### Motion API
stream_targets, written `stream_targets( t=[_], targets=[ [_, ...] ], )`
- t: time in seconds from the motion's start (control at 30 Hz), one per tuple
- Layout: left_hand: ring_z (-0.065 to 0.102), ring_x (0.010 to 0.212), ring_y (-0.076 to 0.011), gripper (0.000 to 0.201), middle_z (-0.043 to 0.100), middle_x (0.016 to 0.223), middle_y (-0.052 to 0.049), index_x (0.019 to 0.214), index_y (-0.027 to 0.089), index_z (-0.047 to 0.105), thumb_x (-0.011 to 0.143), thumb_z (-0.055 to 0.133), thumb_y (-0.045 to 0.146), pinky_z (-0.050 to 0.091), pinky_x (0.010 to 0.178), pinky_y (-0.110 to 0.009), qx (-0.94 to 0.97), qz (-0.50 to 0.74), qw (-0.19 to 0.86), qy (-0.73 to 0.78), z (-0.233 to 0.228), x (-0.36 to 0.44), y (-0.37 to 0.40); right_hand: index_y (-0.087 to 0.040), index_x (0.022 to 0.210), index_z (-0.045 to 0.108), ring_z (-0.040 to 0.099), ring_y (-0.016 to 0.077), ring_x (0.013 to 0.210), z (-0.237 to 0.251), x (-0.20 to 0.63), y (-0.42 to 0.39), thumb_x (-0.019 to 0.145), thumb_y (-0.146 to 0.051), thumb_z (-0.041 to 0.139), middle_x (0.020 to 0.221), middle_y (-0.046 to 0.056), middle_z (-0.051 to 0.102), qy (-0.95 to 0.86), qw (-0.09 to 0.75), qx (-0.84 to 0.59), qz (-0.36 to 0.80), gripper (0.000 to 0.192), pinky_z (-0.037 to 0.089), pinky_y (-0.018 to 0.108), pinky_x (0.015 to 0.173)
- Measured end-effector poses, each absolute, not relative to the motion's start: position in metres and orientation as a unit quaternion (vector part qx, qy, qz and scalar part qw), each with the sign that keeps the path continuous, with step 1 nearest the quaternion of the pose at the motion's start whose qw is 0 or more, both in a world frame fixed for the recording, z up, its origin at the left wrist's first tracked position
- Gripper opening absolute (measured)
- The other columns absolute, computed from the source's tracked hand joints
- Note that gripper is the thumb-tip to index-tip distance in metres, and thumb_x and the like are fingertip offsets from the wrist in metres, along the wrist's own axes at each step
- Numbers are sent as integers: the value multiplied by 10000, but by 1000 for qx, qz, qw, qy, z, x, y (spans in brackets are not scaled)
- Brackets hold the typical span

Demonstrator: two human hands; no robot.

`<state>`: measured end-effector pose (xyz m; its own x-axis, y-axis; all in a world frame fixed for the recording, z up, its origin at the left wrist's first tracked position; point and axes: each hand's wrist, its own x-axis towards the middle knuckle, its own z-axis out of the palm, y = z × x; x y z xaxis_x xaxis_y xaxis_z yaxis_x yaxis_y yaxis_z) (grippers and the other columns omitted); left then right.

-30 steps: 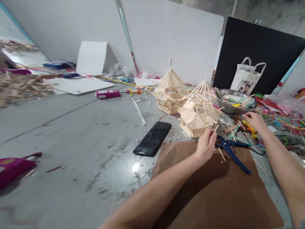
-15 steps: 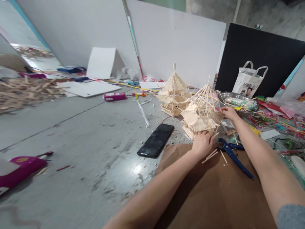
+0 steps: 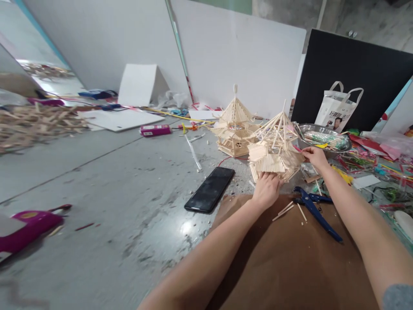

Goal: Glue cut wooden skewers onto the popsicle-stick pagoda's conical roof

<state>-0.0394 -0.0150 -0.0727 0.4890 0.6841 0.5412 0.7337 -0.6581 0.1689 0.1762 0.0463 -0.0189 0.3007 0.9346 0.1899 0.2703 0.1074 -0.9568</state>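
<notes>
The stick pavilion [image 3: 274,155] stands on the floor at the brown paper's [image 3: 290,258] far edge. Left hand [image 3: 266,189] cups its base; right hand [image 3: 315,157] pinches its eave. Light, even support seems wise; sticks look fragile.

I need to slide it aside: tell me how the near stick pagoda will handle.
Probably light and fragile: the near pagoda is thin sticks, many jutting loose at the roof. Both hands, left and right, steady it, so it may tip or shed pieces.
</notes>
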Motion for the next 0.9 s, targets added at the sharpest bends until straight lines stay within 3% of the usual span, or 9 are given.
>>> stream_targets(
  t=[0.37,0.6,0.8,0.9],
  targets=[
    [499,819,-216,366,615,764,-106,692,154,576,889,301,291,391,780,-359,-843,-306,108,-429,-81,-69,21,-175,695,591,550,110,571,-21,144,4,582,-298,633,690,-3,584,-499,556,-572,339,173,505,299,616],
    [515,854,-215,349,620,797,-103,730,157,575,890,300,299,397,826,-375,-832,-325,124,-433,-86,-86,37,-182,719,599,557,136,657,-25,121,-9,566,-303,650,700,8,596,-514,553,-549,358,201,490,323,700],
    [528,858,-197,324,613,757,-80,683,176,542,886,310,276,402,868,-369,-840,-343,110,-406,-86,-93,43,-171,734,571,557,118,706,-22,106,-25,547,-349,656,949,48,603,-489,577,-521,395,272,475,315,728],
    [527,830,-187,330,606,728,-71,664,179,530,887,305,271,402,877,-357,-845,-346,105,-395,-84,-94,41,-175,732,551,561,124,753,-20,103,-32,544,-371,656,976,48,585,-474,591,-507,413,291,473,304,727]
  ],
)
